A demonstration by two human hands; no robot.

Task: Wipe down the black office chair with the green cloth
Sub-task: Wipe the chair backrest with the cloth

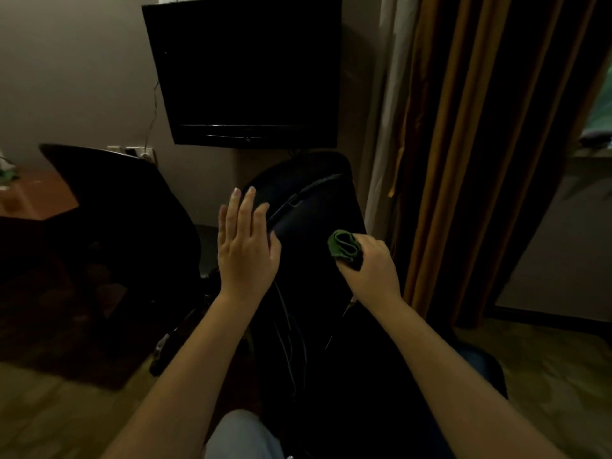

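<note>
The black office chair (314, 207) stands right in front of me in dim light, its backrest reaching up toward the wall. My right hand (372, 270) grips the folded green cloth (345, 249) and holds it against the right side of the backrest. My left hand (246, 246) is flat with straight fingers at the left edge of the backrest; whether it touches the chair I cannot tell.
A second black chair (122, 207) stands to the left beside a wooden desk (36, 197). A dark wall-mounted screen (248, 74) hangs above. Brown curtains (480, 144) fall on the right. Thin cables (288, 329) hang down the chair's back. The floor is wood.
</note>
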